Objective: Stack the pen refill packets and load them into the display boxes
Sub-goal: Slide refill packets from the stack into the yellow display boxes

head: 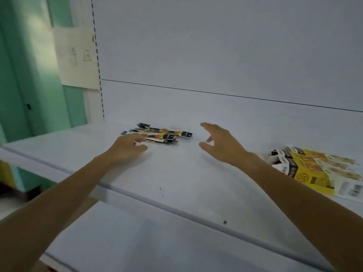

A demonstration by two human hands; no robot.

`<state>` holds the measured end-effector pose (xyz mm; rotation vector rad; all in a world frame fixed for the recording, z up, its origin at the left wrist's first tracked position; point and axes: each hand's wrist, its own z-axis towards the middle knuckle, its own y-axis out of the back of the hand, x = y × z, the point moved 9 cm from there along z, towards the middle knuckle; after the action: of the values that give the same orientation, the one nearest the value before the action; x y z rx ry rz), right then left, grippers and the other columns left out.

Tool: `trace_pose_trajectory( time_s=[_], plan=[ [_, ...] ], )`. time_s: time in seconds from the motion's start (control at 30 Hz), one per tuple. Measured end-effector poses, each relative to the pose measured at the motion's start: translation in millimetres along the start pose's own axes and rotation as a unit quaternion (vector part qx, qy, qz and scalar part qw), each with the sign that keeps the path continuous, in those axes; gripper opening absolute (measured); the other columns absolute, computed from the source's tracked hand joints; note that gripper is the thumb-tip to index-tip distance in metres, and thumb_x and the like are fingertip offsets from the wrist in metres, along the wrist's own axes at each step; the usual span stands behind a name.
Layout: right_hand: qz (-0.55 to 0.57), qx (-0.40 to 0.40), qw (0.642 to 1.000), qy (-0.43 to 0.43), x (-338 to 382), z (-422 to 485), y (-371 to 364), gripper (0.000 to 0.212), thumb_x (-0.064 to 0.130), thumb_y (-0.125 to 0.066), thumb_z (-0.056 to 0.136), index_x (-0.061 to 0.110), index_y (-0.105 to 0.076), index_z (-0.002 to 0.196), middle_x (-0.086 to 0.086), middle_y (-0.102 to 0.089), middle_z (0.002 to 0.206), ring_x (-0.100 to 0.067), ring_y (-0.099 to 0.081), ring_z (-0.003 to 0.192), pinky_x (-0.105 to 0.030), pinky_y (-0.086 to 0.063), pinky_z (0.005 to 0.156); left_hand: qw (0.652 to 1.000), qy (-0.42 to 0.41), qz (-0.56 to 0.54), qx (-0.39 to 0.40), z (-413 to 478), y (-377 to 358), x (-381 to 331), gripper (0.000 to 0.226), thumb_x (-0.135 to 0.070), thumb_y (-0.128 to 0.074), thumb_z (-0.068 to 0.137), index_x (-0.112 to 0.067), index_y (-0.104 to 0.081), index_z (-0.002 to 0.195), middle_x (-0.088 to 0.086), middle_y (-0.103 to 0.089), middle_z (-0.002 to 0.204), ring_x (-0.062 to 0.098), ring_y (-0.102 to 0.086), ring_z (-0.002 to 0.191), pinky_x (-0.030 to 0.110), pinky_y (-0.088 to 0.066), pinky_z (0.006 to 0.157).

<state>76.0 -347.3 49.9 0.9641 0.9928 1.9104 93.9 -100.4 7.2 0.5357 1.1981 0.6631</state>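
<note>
Several long, narrow pen refill packets (167, 134), black, white and yellow, lie in a loose pile on the white shelf (176, 173) near its back. My left hand (127, 146) reaches to the pile's left end, fingers spread, with the fingertips at or just over the nearest packets. My right hand (220, 144) hovers to the right of the pile, fingers spread and apart from it, holding nothing. Yellow and black display boxes (314, 169) lie flat on the shelf at the far right.
The shelf's rounded front edge (157, 205) runs diagonally across the view, with a lower shelf (137, 242) beneath. A white back panel (216, 55) rises behind. A slotted upright (98, 65) and a green wall (29, 75) stand at the left.
</note>
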Motion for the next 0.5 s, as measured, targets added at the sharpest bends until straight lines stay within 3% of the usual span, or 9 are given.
trace_pose_trajectory(
  time_s=[0.13,0.3,0.43,0.5],
  plan=[
    [-0.036,0.062,0.997,-0.003,31,38,-44,0.059,0.035,-0.055,0.090,0.024,-0.030,0.142,-0.003,-0.050,0.132,-0.021,-0.049,0.116,-0.037,-0.040,0.097,0.999,-0.018,0.037,0.007,33,32,42,0.021,-0.014,-0.061,0.087,-0.012,-0.063,0.108,0.005,-0.062,0.115,0.019,-0.054,0.101,0.021,-0.031,0.082],
    [-0.082,0.077,0.992,-0.058,44,89,-83,0.060,0.045,-0.050,0.091,0.021,-0.031,0.142,-0.002,-0.029,0.150,-0.022,-0.024,0.137,-0.042,-0.024,0.108,0.994,-0.061,0.074,0.061,77,44,79,0.024,-0.017,-0.061,0.088,-0.012,-0.061,0.111,-0.001,-0.059,0.111,0.016,-0.050,0.104,0.019,-0.029,0.081],
    [-0.045,0.045,0.984,-0.165,30,119,-100,0.058,0.054,-0.033,0.094,0.020,-0.035,0.140,-0.001,-0.034,0.149,-0.023,-0.030,0.135,-0.046,-0.027,0.108,0.991,-0.076,0.063,0.088,108,46,96,0.025,-0.026,-0.055,0.092,-0.015,-0.059,0.114,0.000,-0.058,0.116,0.016,-0.050,0.110,0.021,-0.031,0.084],
    [-0.042,0.077,0.979,-0.184,26,123,-117,0.053,0.055,-0.037,0.092,0.026,-0.038,0.137,0.001,-0.040,0.144,-0.023,-0.037,0.130,-0.048,-0.030,0.106,0.989,-0.084,0.067,0.105,119,40,100,0.030,-0.030,-0.048,0.095,-0.014,-0.056,0.119,0.002,-0.057,0.122,0.019,-0.049,0.116,0.022,-0.031,0.086]
  ],
)
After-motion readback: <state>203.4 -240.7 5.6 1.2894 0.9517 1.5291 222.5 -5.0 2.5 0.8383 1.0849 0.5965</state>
